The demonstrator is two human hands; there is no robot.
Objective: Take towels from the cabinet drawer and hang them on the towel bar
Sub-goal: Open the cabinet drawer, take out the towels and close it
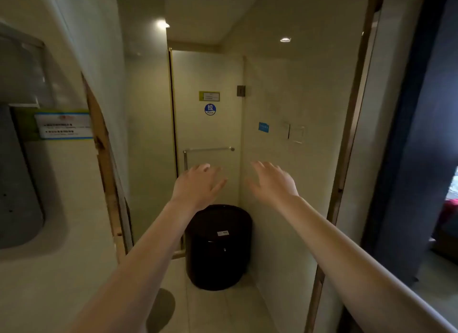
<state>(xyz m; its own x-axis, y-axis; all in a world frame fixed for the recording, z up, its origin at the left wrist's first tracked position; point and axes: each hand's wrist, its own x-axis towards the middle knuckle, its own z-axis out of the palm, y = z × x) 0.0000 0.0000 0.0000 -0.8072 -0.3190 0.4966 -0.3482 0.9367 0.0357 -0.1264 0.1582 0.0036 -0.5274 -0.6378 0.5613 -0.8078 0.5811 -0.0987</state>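
A metal towel bar (209, 149) runs across the frosted glass door straight ahead, with nothing hanging on it. Both my arms reach forward toward it. My left hand (198, 184) is just below the bar's left half, fingers apart and holding nothing. My right hand (272, 181) is to the bar's lower right, in front of the glass panel, also spread with nothing in it. No towel and no cabinet drawer are in view.
A black round bin (219, 246) stands on the floor below the bar, in the corner. A blue "pull" sticker (210, 109) marks the door. A wall with a notice (65, 126) is close on the left, a wooden doorframe (347, 159) on the right.
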